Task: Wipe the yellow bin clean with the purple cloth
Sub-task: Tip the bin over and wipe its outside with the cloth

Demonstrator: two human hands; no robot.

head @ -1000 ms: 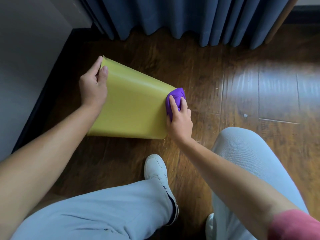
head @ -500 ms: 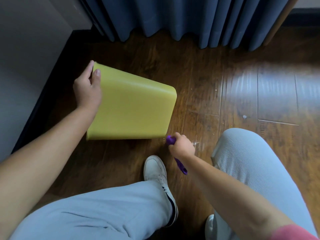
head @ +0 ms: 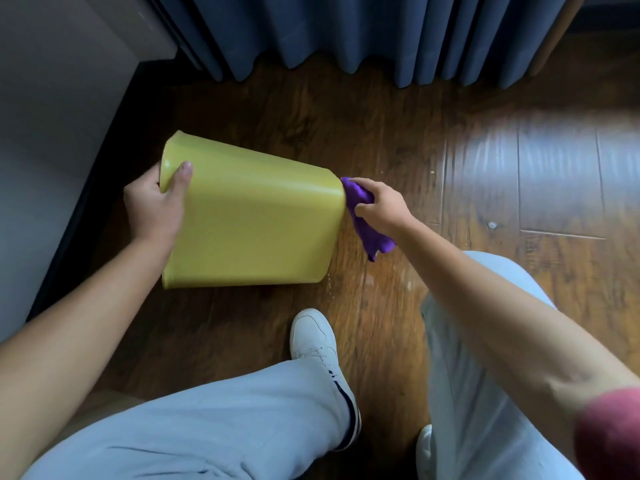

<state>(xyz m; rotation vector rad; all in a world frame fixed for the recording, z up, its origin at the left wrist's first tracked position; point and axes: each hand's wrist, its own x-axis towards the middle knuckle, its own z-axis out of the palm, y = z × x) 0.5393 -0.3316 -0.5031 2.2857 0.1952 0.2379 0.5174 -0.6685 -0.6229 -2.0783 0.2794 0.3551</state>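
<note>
Dim indoor shot, soft light. Strong glare patch on floor [head: 540,157] at upper right, washing out the wood grain there. Dark shadow band along wall [head: 52,133] base at left. Soft highlight streak along the bin [head: 256,223] upper side. Cloth [head: 363,216] and floor near it slightly motion-blurred. Wide-angle bend at edges: curtain [head: 381,32] and forearms bow. Red sleeve [head: 609,434] at lower right out of focus.

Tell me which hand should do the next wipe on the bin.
Right. The right hand holds the cloth against the bin base, while the left hand grips the rim.
</note>
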